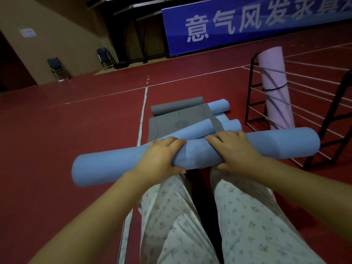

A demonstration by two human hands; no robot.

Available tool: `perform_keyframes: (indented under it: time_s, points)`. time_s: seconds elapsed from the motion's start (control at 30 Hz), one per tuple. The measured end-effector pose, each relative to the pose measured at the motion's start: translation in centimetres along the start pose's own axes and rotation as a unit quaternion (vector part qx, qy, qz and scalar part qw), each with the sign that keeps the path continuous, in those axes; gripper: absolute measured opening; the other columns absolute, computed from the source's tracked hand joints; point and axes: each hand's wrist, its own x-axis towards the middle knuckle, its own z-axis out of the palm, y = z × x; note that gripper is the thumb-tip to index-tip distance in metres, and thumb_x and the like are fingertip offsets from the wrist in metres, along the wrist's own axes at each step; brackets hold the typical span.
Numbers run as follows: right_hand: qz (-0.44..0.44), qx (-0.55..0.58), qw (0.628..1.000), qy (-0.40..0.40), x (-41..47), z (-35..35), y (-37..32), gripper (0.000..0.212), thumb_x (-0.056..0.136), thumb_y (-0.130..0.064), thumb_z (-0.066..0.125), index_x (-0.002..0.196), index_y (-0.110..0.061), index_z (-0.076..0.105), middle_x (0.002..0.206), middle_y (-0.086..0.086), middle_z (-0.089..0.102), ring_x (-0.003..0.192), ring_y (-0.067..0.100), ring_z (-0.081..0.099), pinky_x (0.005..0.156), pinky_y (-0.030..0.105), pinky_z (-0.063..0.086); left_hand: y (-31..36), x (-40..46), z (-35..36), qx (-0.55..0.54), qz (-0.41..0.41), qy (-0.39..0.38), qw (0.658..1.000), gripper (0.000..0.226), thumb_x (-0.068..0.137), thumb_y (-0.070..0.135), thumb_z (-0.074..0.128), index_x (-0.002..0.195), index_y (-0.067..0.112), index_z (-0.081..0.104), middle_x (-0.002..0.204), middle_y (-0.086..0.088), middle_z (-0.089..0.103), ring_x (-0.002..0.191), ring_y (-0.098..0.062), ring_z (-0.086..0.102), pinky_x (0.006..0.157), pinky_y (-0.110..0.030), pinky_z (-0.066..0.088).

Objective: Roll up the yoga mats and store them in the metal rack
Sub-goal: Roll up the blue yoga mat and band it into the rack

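Observation:
A rolled blue yoga mat (pixel 106 164) lies crosswise in front of me at knee height. My left hand (pixel 160 155) grips it left of the middle, fingers over the top and thumb under. My right hand (pixel 234 149) grips it just right of the middle in the same way. Beyond it on the floor lie a grey mat (pixel 171 122), partly rolled at its far end, and several loosely rolled blue mats (pixel 219 105). The black metal rack (pixel 253 88) stands at the right with a rolled pink mat (pixel 274 80) upright in it.
Red sports floor with white lines stretches all around. Two folding chairs (pixel 57 67) stand by the far left wall. A blue banner (pixel 247 21) hangs at the back. My legs in light patterned trousers (pixel 247 221) fill the lower view.

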Motion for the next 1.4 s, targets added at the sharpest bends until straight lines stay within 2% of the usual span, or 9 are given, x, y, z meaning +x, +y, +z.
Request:
perform_keyframes:
  time_s: [0.1, 0.2, 0.37, 0.5, 0.63, 0.8, 0.97, 1.2, 1.4]
  points:
    - [-0.018, -0.005, 1.0, -0.017, 0.4, -0.4, 0.2, 0.073, 0.071, -0.048, 0.067, 0.133, -0.027, 0.036, 0.116, 0.002, 0.047, 0.105, 0.024, 0.047, 0.085, 0.038, 0.033, 0.0, -0.9, 0.7, 0.077, 0.011, 0.005, 0.997, 0.086, 0.068, 0.044, 0.079, 0.139, 0.014, 0.041, 0.138, -0.007, 0.047, 0.124, -0.029, 0.046, 0.104, -0.042, 0.031]
    - [-0.021, 0.005, 0.999, -0.028, 0.8, -1.2, 0.3, 0.068, 0.07, -0.047, 0.068, 0.127, -0.028, 0.037, 0.11, 0.001, 0.046, 0.102, 0.022, 0.046, 0.084, 0.038, 0.035, -0.5, -1.1, 1.6, 0.164, 0.003, 0.008, 0.986, 0.1, 0.045, 0.036, 0.09, 0.131, 0.009, 0.047, 0.116, -0.021, 0.057, 0.101, -0.039, 0.06, 0.087, -0.053, 0.047]
    - [-0.029, 0.018, 0.999, -0.034, 0.9, -1.9, 0.5, 0.061, 0.068, -0.044, 0.069, 0.12, -0.029, 0.04, 0.106, -0.001, 0.046, 0.098, 0.022, 0.045, 0.079, 0.037, 0.031, -0.2, -0.6, 0.4, 0.172, 0.008, -0.015, 0.985, 0.083, 0.068, 0.033, 0.076, 0.139, 0.013, 0.041, 0.113, -0.013, 0.052, 0.097, -0.034, 0.055, 0.08, -0.042, 0.043]
    - [-0.034, 0.021, 0.998, -0.037, -0.2, -3.2, 0.4, 0.065, 0.068, -0.046, 0.068, 0.124, -0.032, 0.039, 0.108, -0.002, 0.045, 0.097, 0.02, 0.043, 0.08, 0.036, 0.032, 0.2, -1.3, -0.8, 0.18, 0.047, 0.009, 0.983, 0.086, 0.048, 0.04, 0.082, 0.123, 0.011, 0.052, 0.089, -0.008, 0.058, 0.069, -0.027, 0.057, 0.056, -0.034, 0.039]
    - [-0.062, -0.017, 0.997, -0.03, -3.2, -4.6, -0.5, 0.067, 0.068, -0.051, 0.066, 0.124, -0.032, 0.036, 0.109, -0.002, 0.046, 0.097, 0.021, 0.046, 0.073, 0.033, 0.025, 2.1, -4.3, -1.1, 0.164, 0.077, 0.046, 0.982, 0.08, 0.051, 0.037, 0.077, 0.119, 0.009, 0.046, 0.086, -0.01, 0.06, 0.064, -0.028, 0.057, 0.051, -0.034, 0.047]
    - [-0.112, -0.036, 0.993, 0.003, -7.8, -4.0, -2.4, 0.076, 0.03, -0.048, 0.077, 0.097, -0.025, 0.051, 0.074, 0.001, 0.053, 0.059, 0.022, 0.05, 0.056, 0.031, 0.024, 5.2, -9.1, -0.3, 0.159, 0.087, 0.014, 0.983, 0.073, 0.053, 0.038, 0.075, 0.115, 0.009, 0.049, 0.085, -0.01, 0.058, 0.062, -0.027, 0.055, 0.044, -0.032, 0.044]
    - [-0.147, -0.008, 0.989, 0.012, -10.3, -3.9, -3.1, 0.088, 0.018, -0.05, 0.077, 0.096, -0.024, 0.047, 0.069, 0.002, 0.052, 0.053, 0.02, 0.049, 0.052, 0.029, 0.026, 6.6, -11.3, -0.3, 0.148, 0.11, -0.023, 0.983, 0.073, 0.048, 0.041, 0.074, 0.112, 0.012, 0.053, 0.084, -0.007, 0.057, 0.062, -0.025, 0.055, 0.041, -0.031, 0.045]
    - [-0.097, 0.036, 0.969, -0.224, -7.1, -6.9, -2.6, 0.067, 0.061, -0.063, 0.073, 0.112, -0.038, 0.037, 0.101, -0.01, 0.047, 0.093, 0.014, 0.049, 0.071, 0.03, 0.037, 4.6, -7.9, -2.0, 0.069, 0.11, -0.092, 0.987, 0.059, 0.056, 0.049, 0.067, 0.107, 0.021, 0.055, 0.077, 0.002, 0.057, 0.056, -0.02, 0.056, 0.046, -0.032, 0.047]
    - [-0.07, 0.061, 0.969, -0.228, -6.2, -7.2, -2.5, 0.094, 0.072, -0.056, 0.071, 0.145, -0.044, 0.013, 0.137, -0.011, 0.037, 0.121, 0.013, 0.042, 0.1, 0.034, 0.039, 2.4, -4.5, -3.3, -0.073, 0.057, -0.212, 0.973, 0.069, 0.058, 0.056, 0.08, 0.116, 0.033, 0.052, 0.1, 0.013, 0.063, 0.086, -0.005, 0.059, 0.077, -0.025, 0.048]
